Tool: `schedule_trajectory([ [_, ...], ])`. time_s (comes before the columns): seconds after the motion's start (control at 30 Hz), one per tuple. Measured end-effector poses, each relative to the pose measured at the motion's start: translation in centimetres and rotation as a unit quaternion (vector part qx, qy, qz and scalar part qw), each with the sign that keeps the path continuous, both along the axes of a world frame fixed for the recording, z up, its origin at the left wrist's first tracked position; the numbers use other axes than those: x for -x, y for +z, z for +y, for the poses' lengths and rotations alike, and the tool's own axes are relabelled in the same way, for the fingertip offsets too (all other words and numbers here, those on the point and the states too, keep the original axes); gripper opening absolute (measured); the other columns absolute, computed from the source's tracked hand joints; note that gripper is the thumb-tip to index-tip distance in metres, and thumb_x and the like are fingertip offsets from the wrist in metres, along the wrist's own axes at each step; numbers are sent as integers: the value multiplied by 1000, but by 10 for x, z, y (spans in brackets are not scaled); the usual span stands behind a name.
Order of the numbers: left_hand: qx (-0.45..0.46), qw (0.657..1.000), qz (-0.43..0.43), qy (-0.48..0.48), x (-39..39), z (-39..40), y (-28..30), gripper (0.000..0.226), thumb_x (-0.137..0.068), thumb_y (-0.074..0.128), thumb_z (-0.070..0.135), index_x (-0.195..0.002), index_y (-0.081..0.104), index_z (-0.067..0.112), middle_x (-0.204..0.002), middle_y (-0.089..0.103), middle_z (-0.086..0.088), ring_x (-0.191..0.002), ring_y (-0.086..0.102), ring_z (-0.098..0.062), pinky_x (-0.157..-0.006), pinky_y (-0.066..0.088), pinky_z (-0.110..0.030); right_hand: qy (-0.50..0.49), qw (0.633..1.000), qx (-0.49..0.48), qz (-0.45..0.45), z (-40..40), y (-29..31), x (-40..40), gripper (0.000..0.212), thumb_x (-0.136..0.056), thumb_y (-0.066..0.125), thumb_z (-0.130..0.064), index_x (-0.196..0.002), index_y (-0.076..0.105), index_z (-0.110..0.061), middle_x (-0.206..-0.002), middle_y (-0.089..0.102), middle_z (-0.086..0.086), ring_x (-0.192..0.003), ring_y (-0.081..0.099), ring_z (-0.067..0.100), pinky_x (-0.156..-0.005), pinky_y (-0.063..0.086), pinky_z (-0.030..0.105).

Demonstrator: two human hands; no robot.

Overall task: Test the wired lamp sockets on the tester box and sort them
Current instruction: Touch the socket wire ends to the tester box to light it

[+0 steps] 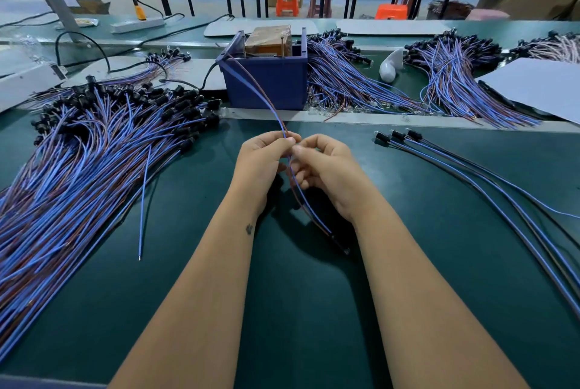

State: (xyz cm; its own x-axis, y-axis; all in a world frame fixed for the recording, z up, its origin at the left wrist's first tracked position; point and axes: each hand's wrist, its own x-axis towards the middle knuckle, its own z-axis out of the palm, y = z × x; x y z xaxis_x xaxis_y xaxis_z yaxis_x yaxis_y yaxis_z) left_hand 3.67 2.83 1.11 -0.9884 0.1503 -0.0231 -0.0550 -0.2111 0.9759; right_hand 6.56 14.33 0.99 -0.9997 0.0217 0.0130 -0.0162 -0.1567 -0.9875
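Left of the tester box (266, 81), heaped wired sockets (94, 144). Before the box, left hand (262, 159) and right hand (326, 169) both pinching one wire pair (301, 200), far end reaching the box, socket (340, 244) dangling below. Right of the box, three sorted sockets (398, 136).

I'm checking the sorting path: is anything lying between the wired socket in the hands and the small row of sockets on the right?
Nothing visible does. Both hands pinch the wired socket, and only bare green mat lies between it and the row of three sockets.
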Motion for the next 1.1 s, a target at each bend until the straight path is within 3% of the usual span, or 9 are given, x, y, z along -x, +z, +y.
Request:
schedule_trajectory([
  [0.17, 150, 987, 51, 23, -1, 5, -4, 16, -87, 61, 13, -74, 71, 10, -56, 56, 5, -51, 46, -9, -58, 43, -21, -123, 992, -27, 7, 1, -2, 6, 7, -97, 57, -17, -90, 56, -16, -63, 57, -4, -47, 46, 8, -45, 38, 18],
  [0.3, 174, 982, 67, 10, -1, 4, -5, 24, -82, 60, 22, -79, 67, -1, -63, 51, -2, -61, 43, -14, -64, 40, -30, -122, 987, -100, 30, -3, -3, 5, 14, -95, 59, -12, -83, 66, -14, -57, 57, -10, -44, 43, -1, -43, 36, 13],
  [0.37, 179, 981, 73, -5, 0, 2, -5, 20, -85, 60, 21, -73, 70, 9, -60, 53, 5, -57, 44, -8, -60, 40, -21, -129, 987, -92, 30, -3, -2, 4, 15, -94, 61, -11, -80, 67, -14, -61, 57, -4, -42, 41, 0, -44, 35, 13],
  [0.43, 183, 979, 82, -33, 2, -1, -4, 23, -87, 62, 18, -67, 72, 17, -53, 52, 14, -47, 43, 0, -51, 36, -11, -132, 989, -58, 31, 0, 1, 2, 14, -93, 63, -10, -79, 66, -11, -51, 53, -10, -39, 41, 0, -43, 33, 10],
  [0.5, 188, 976, 88, -61, 3, -4, -4, 20, -87, 64, 16, -70, 74, 16, -52, 52, 15, -45, 39, 1, -48, 34, -10, -125, 991, -28, 34, 2, 2, 1, 13, -92, 63, -8, -78, 65, -8, -44, 51, -13, -36, 43, -1, -42, 33, 7],
  [0.67, 179, 974, 94, -101, 7, -8, -5, 30, -89, 64, 15, -64, 74, 27, -56, 56, 16, -47, 39, 1, -48, 32, -8, -131, 991, -10, 33, 0, 2, 1, 13, -91, 63, -4, -79, 66, -7, -55, 57, -3, -36, 44, 0, -42, 34, 7],
  [0.8, 147, 988, 46, -1, 9, 0, -7, 27, -87, 56, 10, -73, 77, 21, -56, 59, 13, -48, 46, 1, -49, 37, -11, -184, 982, -8, 32, -5, -4, 8, 15, -91, 64, -8, -77, 67, -14, -62, 60, -1, -46, 44, 4, -50, 39, 17],
  [0.93, 92, 992, 3, 87, 12, 8, -6, 35, -86, 42, 0, -104, 70, 9, -56, 56, 6, -47, 46, -5, -42, 37, -14, -243, 966, -74, 53, -22, -7, 22, 20, -91, 64, -15, -74, 64, -25, -60, 58, -9, -54, 49, 5, -58, 43, 24],
  [1.1, 73, 990, 23, 120, 11, 8, -8, 30, -97, 38, 7, -107, 67, 10, -56, 44, 9, -41, 40, 0, -43, 34, -12, -230, 957, -157, 81, -32, -9, 24, 22, -95, 56, -18, -77, 56, -30, -69, 66, -4, -58, 57, 0, -61, 43, 22],
])
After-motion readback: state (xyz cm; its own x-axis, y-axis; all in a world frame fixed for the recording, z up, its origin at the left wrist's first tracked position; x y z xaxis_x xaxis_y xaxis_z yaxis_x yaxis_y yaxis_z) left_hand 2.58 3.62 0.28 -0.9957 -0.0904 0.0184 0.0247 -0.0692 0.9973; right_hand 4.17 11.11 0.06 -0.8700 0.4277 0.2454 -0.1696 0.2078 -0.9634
